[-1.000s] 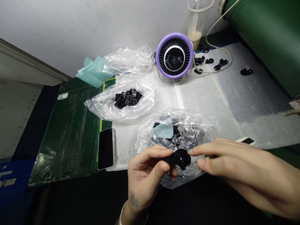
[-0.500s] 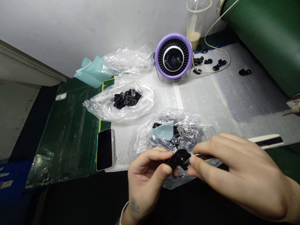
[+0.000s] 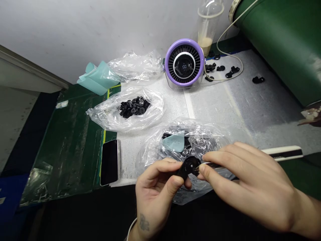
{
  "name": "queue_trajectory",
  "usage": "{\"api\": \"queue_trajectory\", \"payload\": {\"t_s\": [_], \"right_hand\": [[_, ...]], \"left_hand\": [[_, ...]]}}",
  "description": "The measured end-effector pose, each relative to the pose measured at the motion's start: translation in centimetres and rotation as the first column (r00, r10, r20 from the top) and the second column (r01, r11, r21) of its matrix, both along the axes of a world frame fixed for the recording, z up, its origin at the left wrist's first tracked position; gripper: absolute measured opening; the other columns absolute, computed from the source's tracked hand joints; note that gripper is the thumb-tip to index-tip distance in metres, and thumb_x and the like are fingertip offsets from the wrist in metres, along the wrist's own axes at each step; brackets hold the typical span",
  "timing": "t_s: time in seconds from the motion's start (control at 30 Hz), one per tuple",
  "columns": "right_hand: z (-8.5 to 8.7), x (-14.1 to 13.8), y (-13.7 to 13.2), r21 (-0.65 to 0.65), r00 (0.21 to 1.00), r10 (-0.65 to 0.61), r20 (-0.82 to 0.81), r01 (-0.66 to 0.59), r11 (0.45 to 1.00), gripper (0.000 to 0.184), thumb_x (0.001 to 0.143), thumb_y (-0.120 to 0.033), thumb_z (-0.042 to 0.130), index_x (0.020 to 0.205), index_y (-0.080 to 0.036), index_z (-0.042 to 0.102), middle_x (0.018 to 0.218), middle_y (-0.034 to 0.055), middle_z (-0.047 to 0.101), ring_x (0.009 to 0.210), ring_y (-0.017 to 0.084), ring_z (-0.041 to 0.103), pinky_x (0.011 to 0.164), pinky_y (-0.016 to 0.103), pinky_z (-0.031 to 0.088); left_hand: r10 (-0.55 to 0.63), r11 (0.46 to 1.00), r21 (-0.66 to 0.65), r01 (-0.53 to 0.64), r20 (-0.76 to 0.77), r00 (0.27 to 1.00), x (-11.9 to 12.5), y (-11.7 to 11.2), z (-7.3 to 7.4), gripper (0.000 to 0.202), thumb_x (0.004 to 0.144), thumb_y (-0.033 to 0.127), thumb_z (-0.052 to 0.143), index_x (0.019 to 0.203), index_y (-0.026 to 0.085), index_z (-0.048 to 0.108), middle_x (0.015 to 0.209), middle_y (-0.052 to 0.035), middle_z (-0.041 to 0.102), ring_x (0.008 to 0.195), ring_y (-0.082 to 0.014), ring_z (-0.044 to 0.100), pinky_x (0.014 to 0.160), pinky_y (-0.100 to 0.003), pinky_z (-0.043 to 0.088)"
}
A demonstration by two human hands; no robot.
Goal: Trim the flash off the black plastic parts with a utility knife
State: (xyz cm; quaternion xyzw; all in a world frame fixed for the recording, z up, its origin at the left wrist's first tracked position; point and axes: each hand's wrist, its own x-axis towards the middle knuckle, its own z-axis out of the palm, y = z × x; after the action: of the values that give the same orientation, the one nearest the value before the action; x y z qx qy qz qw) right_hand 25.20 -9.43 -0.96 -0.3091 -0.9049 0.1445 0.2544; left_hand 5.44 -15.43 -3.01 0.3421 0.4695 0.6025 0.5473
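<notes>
My left hand (image 3: 156, 190) pinches a round black plastic part (image 3: 191, 166) with a short arm, between thumb and fingers. My right hand (image 3: 247, 180) grips a craft knife, whose white and black handle (image 3: 282, 154) sticks out to the right. Its thin metal blade (image 3: 206, 164) reaches the edge of the black part. Below both hands lies a clear plastic bag (image 3: 198, 140) of black parts and a teal film scrap. My fingers hide part of the round piece.
A second clear bag (image 3: 107, 117) holds a heap of black parts. A phone (image 3: 109, 162) lies to its lower right. Behind stand a purple-rimmed fan (image 3: 184, 63) and a plastic cup (image 3: 207, 26). Loose black parts (image 3: 220, 68) lie on the white sheet, beside a green roll (image 3: 278, 43).
My right hand has brought the knife blade against the black part, and more of the handle shows. The black part has turned slightly. The whole view has shifted a little.
</notes>
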Motion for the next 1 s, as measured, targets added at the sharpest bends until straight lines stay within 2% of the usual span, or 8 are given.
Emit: {"api": "queue_trajectory", "payload": {"t_s": [0.1,0.2,0.3,0.43,0.5,0.73,1.0], "right_hand": [[0.0,0.0,0.0,-0.118,0.998,-0.050,-0.045,0.044,0.992,0.021,0.104,-0.018,0.055,0.094,-0.028,0.070,0.089,0.0022,0.076,0.074,0.020,0.064,0.070,0.038,0.045],[0.1,0.1,0.1,-0.156,0.996,-0.059,-0.064,0.048,0.987,0.019,0.104,-0.021,0.058,0.091,-0.028,0.070,0.086,0.0015,0.075,0.070,0.019,0.063,0.068,0.037,0.045],[0.3,0.0,0.1,-0.086,0.999,-0.032,-0.031,0.029,0.996,0.024,0.105,-0.017,0.055,0.088,-0.026,0.069,0.087,0.0024,0.075,0.071,0.019,0.063,0.069,0.038,0.044],[0.5,-0.2,0.4,0.136,0.999,0.031,-0.035,-0.026,0.990,0.025,0.104,-0.011,0.054,0.086,-0.021,0.068,0.090,0.0062,0.078,0.072,0.019,0.063,0.067,0.038,0.044],[0.4,-0.2,0.6,0.192,0.995,0.068,-0.070,-0.053,0.980,0.021,0.103,-0.011,0.057,0.086,-0.019,0.067,0.090,0.0091,0.078,0.071,0.020,0.062,0.065,0.038,0.044],[0.1,0.2,1.0,0.199,0.985,0.145,-0.095,-0.124,0.972,0.014,0.098,-0.011,0.064,0.086,-0.016,0.068,0.092,0.0139,0.075,0.078,0.024,0.064,0.064,0.041,0.045],[0.2,0.5,1.4,0.252,0.974,0.216,-0.064,-0.194,0.948,0.016,0.098,-0.013,0.063,0.083,-0.016,0.070,0.092,0.0136,0.076,0.081,0.026,0.066,0.062,0.043,0.046]], "left_hand": [[0.004,1.000,0.010,-0.004,0.004,1.000,0.1,-0.1,0.1,0.011,0.090,0.024,0.083,0.099,0.028,0.084,0.090,0.0003,0.077,0.066,-0.0107,0.077,0.066,-0.017,0.064],[0.004,1.000,0.015,-0.004,0.004,1.000,0.1,-0.2,0.1,0.011,0.090,0.024,0.083,0.100,0.028,0.083,0.090,0.0008,0.077,0.067,-0.0109,0.077,0.067,-0.017,0.064],[-0.007,1.000,0.018,0.007,0.013,1.000,0.1,-0.1,0.1,0.012,0.090,0.023,0.082,0.101,0.028,0.083,0.091,0.0017,0.077,0.068,-0.0095,0.077,0.068,-0.014,0.063],[-0.012,1.000,0.021,0.011,0.014,1.000,0.1,-0.1,0.0,0.012,0.092,0.023,0.080,0.102,0.028,0.083,0.092,0.0026,0.076,0.070,-0.0075,0.077,0.069,-0.012,0.062],[-0.018,1.000,0.024,0.018,0.004,1.000,0.1,-0.1,0.0,0.012,0.093,0.023,0.079,0.103,0.028,0.083,0.092,0.0027,0.076,0.070,-0.0070,0.077,0.069,-0.012,0.062],[-0.039,0.999,0.035,0.040,-0.029,0.999,0.0,-0.2,0.0,0.012,0.095,0.023,0.077,0.105,0.027,0.083,0.091,0.0025,0.076,0.070,-0.0055,0.076,0.071,-0.010,0.061],[-0.051,0.997,0.053,0.053,-0.050,0.997,-0.2,-0.2,-0.2,0.012,0.096,0.024,0.077,0.106,0.026,0.083,0.093,0.0017,0.075,0.067,-0.0047,0.074,0.069,-0.009,0.061]]}}
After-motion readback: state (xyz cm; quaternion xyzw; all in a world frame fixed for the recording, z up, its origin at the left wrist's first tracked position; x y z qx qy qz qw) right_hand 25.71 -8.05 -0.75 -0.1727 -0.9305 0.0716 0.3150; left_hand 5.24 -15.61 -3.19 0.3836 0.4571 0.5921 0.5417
